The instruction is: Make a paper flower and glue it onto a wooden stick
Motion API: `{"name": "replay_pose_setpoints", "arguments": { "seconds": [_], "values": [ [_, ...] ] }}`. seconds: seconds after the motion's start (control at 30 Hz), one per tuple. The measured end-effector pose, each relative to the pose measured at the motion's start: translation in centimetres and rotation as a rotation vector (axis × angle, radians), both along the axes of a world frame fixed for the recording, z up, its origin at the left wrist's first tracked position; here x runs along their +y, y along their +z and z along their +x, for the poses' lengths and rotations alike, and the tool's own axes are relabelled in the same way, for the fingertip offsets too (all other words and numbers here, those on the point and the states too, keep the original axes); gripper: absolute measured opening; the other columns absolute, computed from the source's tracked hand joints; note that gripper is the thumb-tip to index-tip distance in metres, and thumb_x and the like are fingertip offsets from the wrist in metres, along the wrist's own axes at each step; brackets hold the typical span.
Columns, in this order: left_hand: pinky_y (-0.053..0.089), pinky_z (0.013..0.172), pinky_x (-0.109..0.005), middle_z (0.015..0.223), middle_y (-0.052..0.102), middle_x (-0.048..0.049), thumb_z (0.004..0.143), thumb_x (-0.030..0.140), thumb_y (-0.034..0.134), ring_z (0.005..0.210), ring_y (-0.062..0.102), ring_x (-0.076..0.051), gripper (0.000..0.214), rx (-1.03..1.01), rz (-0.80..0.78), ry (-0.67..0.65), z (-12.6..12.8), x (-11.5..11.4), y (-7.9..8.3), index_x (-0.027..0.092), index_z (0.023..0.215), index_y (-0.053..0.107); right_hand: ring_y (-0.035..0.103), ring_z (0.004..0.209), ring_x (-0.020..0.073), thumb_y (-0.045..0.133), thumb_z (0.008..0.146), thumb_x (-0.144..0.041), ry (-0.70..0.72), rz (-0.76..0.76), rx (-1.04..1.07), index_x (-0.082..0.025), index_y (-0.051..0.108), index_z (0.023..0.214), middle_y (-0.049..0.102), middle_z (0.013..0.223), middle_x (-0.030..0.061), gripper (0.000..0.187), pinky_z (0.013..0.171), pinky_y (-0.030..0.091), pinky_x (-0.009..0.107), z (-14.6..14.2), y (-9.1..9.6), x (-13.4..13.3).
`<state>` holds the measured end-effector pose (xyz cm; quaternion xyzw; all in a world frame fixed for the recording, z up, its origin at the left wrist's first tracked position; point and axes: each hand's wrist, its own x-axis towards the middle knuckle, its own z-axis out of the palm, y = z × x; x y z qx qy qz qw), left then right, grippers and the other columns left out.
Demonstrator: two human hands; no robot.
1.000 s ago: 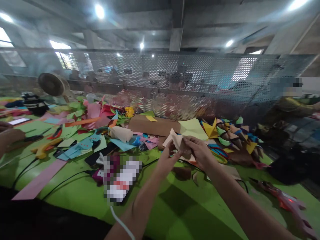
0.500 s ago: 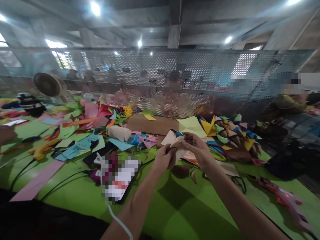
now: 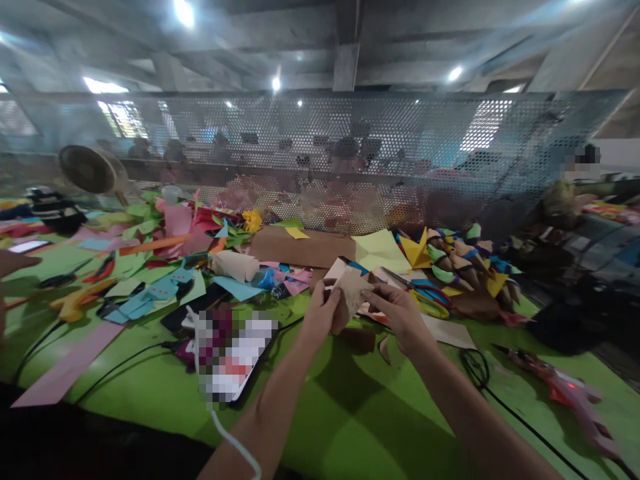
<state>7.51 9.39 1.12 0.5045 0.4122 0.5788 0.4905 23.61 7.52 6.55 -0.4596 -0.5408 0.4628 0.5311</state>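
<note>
Over the green table both of my hands hold one folded piece of tan paper. My left hand grips its left side with the fingers curled round it. My right hand pinches its right edge between thumb and fingers. A small brown paper scrap lies on the table just below the hands. Behind the hands lie a brown paper sheet and a pale yellow sheet.
Coloured paper scraps cover the far table. A heap of folded paper cones lies at the right, a pink glue gun nearer right. A phone with a white cable lies at the left. A perforated metal screen closes off the back. Another person's hand shows far left.
My hands dropped slightly and turned the tan paper, so a broader flat face of it now shows between them. The view shifted a little to the right.
</note>
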Motion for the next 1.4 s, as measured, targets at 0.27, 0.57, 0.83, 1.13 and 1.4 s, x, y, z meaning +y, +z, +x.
{"name": "replay_pose_setpoints", "arguments": {
  "seconds": [0.27, 0.57, 0.83, 1.13, 1.4],
  "values": [
    [0.047, 0.091, -0.038, 0.116, 0.055, -0.0107, 0.079, 0.02, 0.069, 0.102, 0.057, -0.022, 0.038, 0.378, 0.371, 0.214, 0.0, -1.0, 0.9, 0.02, 0.114, 0.055, 0.044, 0.048, 0.0095, 0.086, 0.058, -0.055, -0.092, -0.034, 0.056, -0.02, 0.055, 0.055, 0.052, 0.05, -0.0044, 0.047, 0.047, 0.035, 0.023, 0.2, -0.5, 0.2],
    [0.046, 0.078, -0.03, 0.088, 0.065, -0.0041, 0.082, 0.032, 0.069, 0.084, 0.06, -0.019, 0.017, 0.433, 0.353, -0.058, 1.4, -2.3, 1.8, 0.019, 0.087, 0.06, 0.046, 0.047, 0.0107, 0.085, 0.061, -0.051, -0.081, -0.06, 0.154, -0.021, 0.058, 0.066, 0.056, 0.054, -0.004, 0.041, 0.046, 0.038, 0.023, -0.4, -1.0, 0.2],
    [0.048, 0.076, -0.028, 0.086, 0.069, -0.0043, 0.083, 0.034, 0.066, 0.081, 0.063, -0.017, 0.017, 0.274, 0.185, -0.081, 1.2, -1.9, 1.6, 0.017, 0.086, 0.063, 0.056, 0.054, 0.0119, 0.081, 0.067, -0.051, -0.025, -0.069, 0.181, -0.021, 0.065, 0.078, 0.064, 0.065, -0.0016, 0.036, 0.056, 0.046, 0.024, -0.2, -0.7, -0.3],
    [0.047, 0.073, -0.026, 0.075, 0.067, -0.0016, 0.08, 0.034, 0.065, 0.073, 0.06, -0.015, 0.018, 0.03, 0.066, -0.062, 1.0, -1.2, 1.2, 0.017, 0.078, 0.065, 0.064, 0.073, 0.0185, 0.086, 0.06, -0.041, -0.019, 0.006, 0.044, -0.02, 0.067, 0.08, 0.072, 0.078, 0.0023, 0.034, 0.071, 0.052, 0.031, -0.2, -0.8, -0.3],
    [0.048, 0.073, -0.028, 0.077, 0.07, -0.0023, 0.078, 0.032, 0.065, 0.071, 0.061, -0.015, 0.015, 0.013, 0.012, -0.084, 1.0, -1.5, 1.8, 0.017, 0.078, 0.07, 0.064, 0.073, 0.0216, 0.082, 0.063, -0.036, -0.053, 0.1, -0.114, -0.019, 0.071, 0.077, 0.071, 0.076, 0.0053, 0.025, 0.07, 0.05, 0.034, -0.2, -1.2, -0.2]
  ]
}}
